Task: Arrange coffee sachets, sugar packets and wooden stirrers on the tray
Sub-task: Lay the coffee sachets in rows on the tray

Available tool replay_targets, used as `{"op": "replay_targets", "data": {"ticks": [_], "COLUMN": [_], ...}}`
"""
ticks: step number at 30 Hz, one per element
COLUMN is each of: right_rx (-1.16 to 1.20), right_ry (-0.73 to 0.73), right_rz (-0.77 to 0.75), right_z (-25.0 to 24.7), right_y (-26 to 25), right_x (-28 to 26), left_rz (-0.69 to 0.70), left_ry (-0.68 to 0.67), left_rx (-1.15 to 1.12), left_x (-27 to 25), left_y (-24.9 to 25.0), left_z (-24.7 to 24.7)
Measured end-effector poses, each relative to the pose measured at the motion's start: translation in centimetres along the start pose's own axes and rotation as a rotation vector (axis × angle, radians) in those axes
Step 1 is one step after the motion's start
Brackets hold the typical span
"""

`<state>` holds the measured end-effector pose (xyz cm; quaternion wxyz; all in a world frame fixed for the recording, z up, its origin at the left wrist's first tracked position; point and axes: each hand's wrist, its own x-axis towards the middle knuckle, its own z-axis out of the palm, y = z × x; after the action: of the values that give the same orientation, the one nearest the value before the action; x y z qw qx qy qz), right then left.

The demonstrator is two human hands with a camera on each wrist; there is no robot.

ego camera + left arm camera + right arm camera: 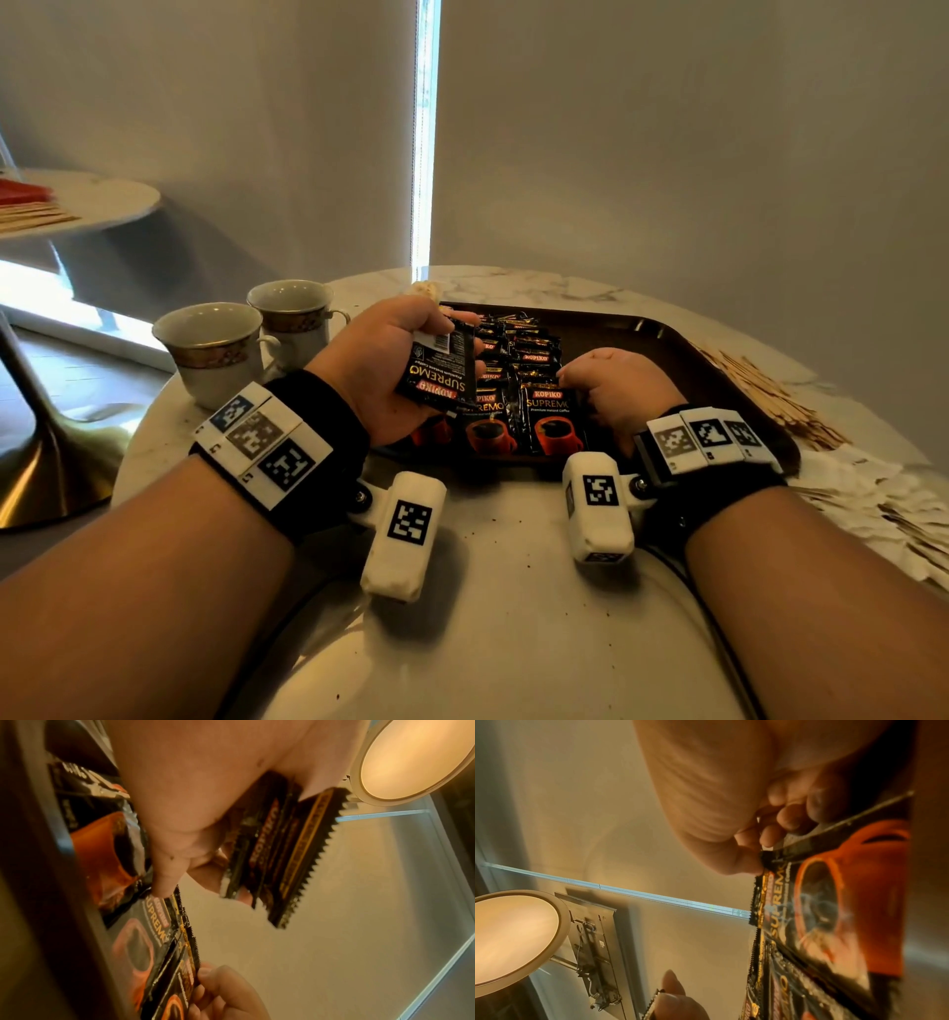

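- Coffee sachets (518, 390) lie in overlapping rows on the dark tray (683, 354), which sits on the marble table (503, 591).
- Left hand (380, 360) grips a small stack of sachets (441, 375) above the tray's near-left corner.
- Right hand (624, 390), fingers curled, pinches the front sachet (552, 421).
- Two cups (221, 349) stand left; wooden stirrers (770, 395) and sugar packets (873, 493) lie right.

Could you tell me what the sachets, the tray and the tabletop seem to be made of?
Coffee sachets: glossy printed foil or plastic film, judging by sheen and serrated edges. Tray: dark brown, smooth, probably plastic; cannot tell for certain. Tabletop: polished white marble or marble-look, with grey veining.
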<state>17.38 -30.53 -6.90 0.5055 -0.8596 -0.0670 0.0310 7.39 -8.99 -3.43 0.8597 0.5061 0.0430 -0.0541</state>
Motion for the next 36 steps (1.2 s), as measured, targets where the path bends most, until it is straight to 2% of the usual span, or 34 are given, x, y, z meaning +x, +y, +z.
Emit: {"op": "replay_targets", "data": {"ticks": [18, 31, 36], "right_rx": [-0.003, 0.113, 0.252], "right_ry": [-0.005, 0.017, 0.067], "right_rz": [0.023, 0.029, -0.093], "right_z": [0.1, 0.1, 0.0], "right_y": [-0.2, -0.4, -1.5], "right_x": [-0.1, -0.7, -1.9], "left_rz": [0.028, 0.047, 0.035], "left_ry": [0.041, 0.009, 0.027], "left_rx": [0.057, -0.053, -0.089], "left_x": [0.4, -0.2, 0.0], "left_y": [-0.9, -0.1, -0.1], "left_z": [0.6, 0.3, 0.1]}}
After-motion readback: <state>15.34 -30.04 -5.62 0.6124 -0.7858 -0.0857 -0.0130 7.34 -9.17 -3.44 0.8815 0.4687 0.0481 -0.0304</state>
